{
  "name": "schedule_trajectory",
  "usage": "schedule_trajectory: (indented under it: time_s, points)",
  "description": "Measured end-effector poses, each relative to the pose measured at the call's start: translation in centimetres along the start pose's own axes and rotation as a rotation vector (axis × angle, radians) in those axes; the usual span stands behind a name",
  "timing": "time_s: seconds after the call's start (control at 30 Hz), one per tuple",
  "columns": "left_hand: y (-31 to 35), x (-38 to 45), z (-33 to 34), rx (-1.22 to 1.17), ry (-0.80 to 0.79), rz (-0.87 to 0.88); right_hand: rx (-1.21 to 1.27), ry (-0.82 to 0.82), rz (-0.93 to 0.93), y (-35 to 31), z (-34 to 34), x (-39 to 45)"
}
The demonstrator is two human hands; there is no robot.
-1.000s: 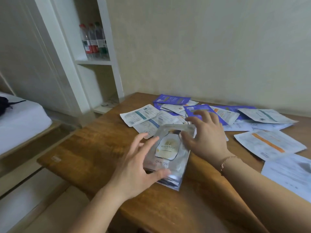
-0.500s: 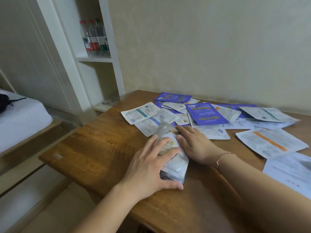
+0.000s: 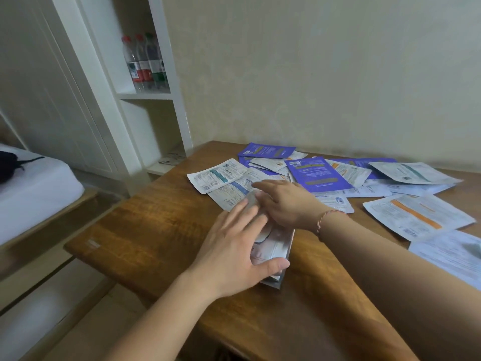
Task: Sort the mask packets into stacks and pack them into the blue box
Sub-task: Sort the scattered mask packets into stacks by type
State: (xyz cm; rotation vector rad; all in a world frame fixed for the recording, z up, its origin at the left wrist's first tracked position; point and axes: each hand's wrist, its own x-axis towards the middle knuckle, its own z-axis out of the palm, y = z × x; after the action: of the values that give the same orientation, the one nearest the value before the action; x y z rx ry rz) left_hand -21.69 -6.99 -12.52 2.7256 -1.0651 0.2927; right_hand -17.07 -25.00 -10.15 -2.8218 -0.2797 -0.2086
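Tabletop: a wooden tabletop (image 3: 161,230) set against a pale wall, its near left corner jutting out over the floor.
Silver stack: a stack of silver mask packets (image 3: 277,246) lies on the tabletop near its front edge, between the two hands, long side running away from the viewer.
Left hand: the left hand (image 3: 234,254) lies over the stack's left side, fingers nearly straight and spread along the top, thumb pressed against the near end; its grip is flat, pressing rather than clasping.
Right hand: the right hand (image 3: 286,201) rests on the stack's far end, fingers straight and pointing left, blurred; its grip is likewise released and flat. A thin red bracelet (image 3: 326,217) circles the wrist.
White packets: loose white mask packets lie beyond and to the right, one with a teal band (image 3: 217,174), one with an orange stripe (image 3: 416,214), others overlapping.
Purple packets: a purple packet (image 3: 316,174) lies on top of the pile, another (image 3: 265,150) further back near the wall.
Shelf: a white shelf unit (image 3: 145,96) stands beyond the tabletop's left side, holding several bottles (image 3: 144,63) with red and green caps.
Bed: a white bed (image 3: 33,183) at far left, a dark item on it.
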Motion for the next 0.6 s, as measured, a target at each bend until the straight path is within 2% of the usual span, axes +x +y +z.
schedule_trajectory:
  time_s: [0.17,0.5,0.6]
  points:
    - [0.7,0.5,0.9,0.067,-0.116,-0.012,0.174,-0.122,-0.048,1.7,1.8,-0.7]
    - [1.0,0.9,1.7,0.167,-0.048,0.013,0.315,-0.015,-0.081,2.9,3.7,-2.0]
    - [1.0,0.9,1.6,0.161,-0.068,0.011,0.309,-0.045,-0.075,2.8,3.4,-2.0]
